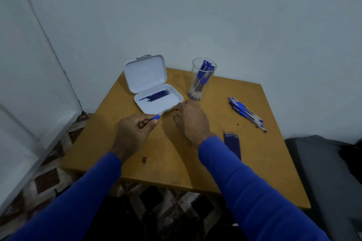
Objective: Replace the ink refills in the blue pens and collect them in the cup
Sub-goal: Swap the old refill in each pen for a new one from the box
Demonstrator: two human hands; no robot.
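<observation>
Pen (156, 117) spans both hands, probably for pulling apart. Left hand (135, 131) pinches its blue end; right hand (191, 119) grips the clear barrel.

One head-worn wide-angle view looks forward and down from close above the worktop (176, 162), toward the corner where two walls meet.

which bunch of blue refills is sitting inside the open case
The refills in the white case, at the table's far left. The other refill bundle lies bare on the wooden table beside the right sleeve.
</observation>
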